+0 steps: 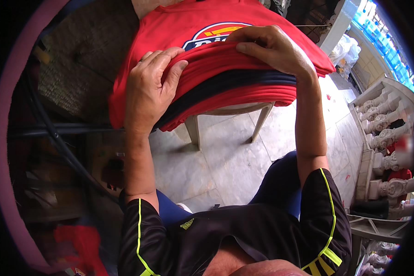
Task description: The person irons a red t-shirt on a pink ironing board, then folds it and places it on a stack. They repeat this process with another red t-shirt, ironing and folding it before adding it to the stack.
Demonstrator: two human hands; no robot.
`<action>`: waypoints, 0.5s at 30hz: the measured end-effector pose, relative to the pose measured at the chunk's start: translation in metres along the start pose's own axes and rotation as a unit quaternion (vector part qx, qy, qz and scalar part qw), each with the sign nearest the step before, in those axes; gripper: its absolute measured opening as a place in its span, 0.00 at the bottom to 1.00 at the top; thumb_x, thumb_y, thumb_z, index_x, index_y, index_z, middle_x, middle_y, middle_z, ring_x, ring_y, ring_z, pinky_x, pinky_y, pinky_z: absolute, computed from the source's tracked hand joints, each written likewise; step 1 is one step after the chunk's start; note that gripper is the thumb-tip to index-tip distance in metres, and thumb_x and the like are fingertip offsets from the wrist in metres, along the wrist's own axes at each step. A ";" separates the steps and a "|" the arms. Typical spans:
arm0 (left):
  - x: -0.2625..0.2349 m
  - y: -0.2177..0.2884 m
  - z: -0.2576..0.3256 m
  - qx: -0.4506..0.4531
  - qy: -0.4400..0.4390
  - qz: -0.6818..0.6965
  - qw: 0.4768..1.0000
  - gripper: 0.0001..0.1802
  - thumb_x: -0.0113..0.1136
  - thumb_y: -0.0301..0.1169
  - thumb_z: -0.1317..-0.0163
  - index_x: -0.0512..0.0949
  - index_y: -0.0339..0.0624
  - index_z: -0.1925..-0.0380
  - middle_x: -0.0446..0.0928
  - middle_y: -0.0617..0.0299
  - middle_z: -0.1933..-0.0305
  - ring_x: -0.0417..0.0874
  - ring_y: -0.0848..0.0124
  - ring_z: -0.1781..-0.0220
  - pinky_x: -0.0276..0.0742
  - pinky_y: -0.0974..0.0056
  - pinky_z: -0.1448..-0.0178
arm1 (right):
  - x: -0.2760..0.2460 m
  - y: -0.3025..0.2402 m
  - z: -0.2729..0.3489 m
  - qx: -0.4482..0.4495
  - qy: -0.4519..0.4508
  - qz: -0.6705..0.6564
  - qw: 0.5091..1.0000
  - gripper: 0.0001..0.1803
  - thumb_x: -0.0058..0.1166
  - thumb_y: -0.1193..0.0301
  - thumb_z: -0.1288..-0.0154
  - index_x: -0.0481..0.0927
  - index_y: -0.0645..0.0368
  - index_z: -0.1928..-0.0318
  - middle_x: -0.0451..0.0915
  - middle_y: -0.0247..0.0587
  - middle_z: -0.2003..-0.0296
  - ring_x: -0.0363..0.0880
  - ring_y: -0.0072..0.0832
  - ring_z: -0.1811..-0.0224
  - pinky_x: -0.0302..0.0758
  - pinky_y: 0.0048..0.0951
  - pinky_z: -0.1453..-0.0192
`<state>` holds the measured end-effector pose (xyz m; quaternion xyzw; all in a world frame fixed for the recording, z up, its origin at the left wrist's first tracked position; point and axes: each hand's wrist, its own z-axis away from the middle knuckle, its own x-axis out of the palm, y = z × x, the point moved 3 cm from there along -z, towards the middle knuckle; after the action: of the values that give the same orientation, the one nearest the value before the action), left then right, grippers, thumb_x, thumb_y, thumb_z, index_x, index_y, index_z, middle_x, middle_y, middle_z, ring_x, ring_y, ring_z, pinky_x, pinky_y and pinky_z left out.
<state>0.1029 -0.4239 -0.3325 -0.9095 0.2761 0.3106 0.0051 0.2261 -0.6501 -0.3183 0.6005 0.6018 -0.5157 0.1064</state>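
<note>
1 printed red shirt (165, 27) tops a shirt stack (244, 83) above the pale stool's (237, 110) near edge. Left hand (149, 80) rests on its near-left fold, thumb spread, hold indeterminable; right hand (276, 49) pinches the near fold beside the print (216, 30).

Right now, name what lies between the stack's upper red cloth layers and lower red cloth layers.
In the head view, dark navy cloth lies between them along the near edge.
</note>
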 end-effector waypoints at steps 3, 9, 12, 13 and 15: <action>0.003 0.005 0.001 -0.037 0.019 0.049 0.998 0.08 0.65 0.26 0.35 0.82 0.36 0.57 0.84 0.53 0.58 0.86 0.58 0.57 0.80 0.58 0.51 | 0.000 -0.002 0.001 -0.001 0.005 0.006 1.000 0.14 0.56 0.71 0.27 0.83 0.60 0.45 0.86 0.39 0.57 0.83 0.22 0.54 0.78 0.26 0.45; 0.006 0.005 0.001 0.028 0.034 0.077 0.996 0.11 0.61 0.15 0.40 0.83 0.41 0.61 0.84 0.56 0.60 0.86 0.60 0.57 0.80 0.58 0.54 | 0.000 -0.005 0.002 -0.016 0.001 -0.010 1.000 0.15 0.58 0.70 0.28 0.83 0.60 0.44 0.86 0.41 0.57 0.84 0.24 0.54 0.78 0.28 0.45; 0.008 0.007 0.000 0.010 0.028 0.085 0.996 0.13 0.60 0.13 0.42 0.84 0.42 0.61 0.84 0.56 0.60 0.86 0.60 0.57 0.80 0.59 0.54 | -0.002 -0.007 0.003 -0.011 -0.002 -0.008 1.000 0.17 0.59 0.70 0.29 0.82 0.61 0.43 0.87 0.42 0.57 0.84 0.26 0.54 0.79 0.30 0.43; 0.008 0.008 0.001 -0.004 0.025 0.088 0.996 0.13 0.60 0.13 0.42 0.85 0.41 0.62 0.84 0.56 0.60 0.86 0.60 0.57 0.80 0.59 0.54 | -0.003 -0.006 0.004 -0.008 -0.004 -0.004 1.000 0.18 0.59 0.70 0.30 0.82 0.61 0.42 0.87 0.43 0.57 0.84 0.27 0.54 0.79 0.31 0.43; 0.008 0.011 -0.002 0.019 0.026 0.086 0.996 0.13 0.62 0.15 0.43 0.85 0.42 0.61 0.84 0.56 0.59 0.86 0.60 0.56 0.81 0.59 0.53 | -0.003 -0.006 0.004 -0.017 -0.005 -0.001 1.000 0.19 0.60 0.70 0.32 0.81 0.61 0.42 0.87 0.44 0.55 0.85 0.29 0.52 0.78 0.32 0.41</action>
<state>0.1036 -0.4370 -0.3335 -0.8901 0.3589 0.2807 -0.0115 0.2195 -0.6539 -0.3146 0.5956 0.6108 -0.5079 0.1192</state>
